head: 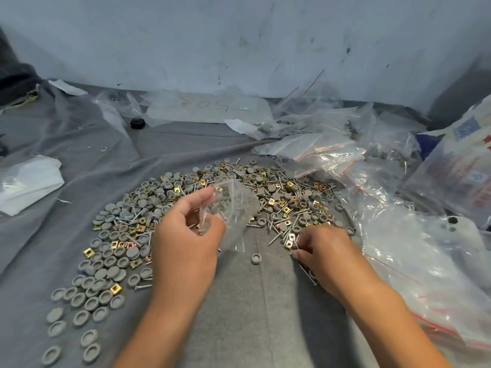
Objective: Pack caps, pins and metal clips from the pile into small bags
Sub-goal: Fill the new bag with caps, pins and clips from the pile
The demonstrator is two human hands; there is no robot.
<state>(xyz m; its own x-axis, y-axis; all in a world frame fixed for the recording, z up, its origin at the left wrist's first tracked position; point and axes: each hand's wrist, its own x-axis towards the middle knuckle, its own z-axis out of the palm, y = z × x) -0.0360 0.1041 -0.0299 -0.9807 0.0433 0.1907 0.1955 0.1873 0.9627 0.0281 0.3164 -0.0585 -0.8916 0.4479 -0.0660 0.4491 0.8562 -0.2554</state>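
Note:
A wide pile [186,203] of grey round caps, gold metal clips and silver pins curves across the grey cloth. My left hand [186,243] pinches the mouth of a small clear bag [233,208] that holds some caps and pins, lifted over the pile. My right hand [324,251] is low on the cloth at the pile's right edge, fingertips curled and pinching at pins and clips [291,241]; several pins show under its palm. A single grey cap [256,258] lies between my hands.
Heaps of clear zip bags with red seal lines [398,235] crowd the right side, some filled [332,128]. A white folded sheet [26,184] lies at the left, a small black object [137,122] farther back. The wall [239,35] closes the far side.

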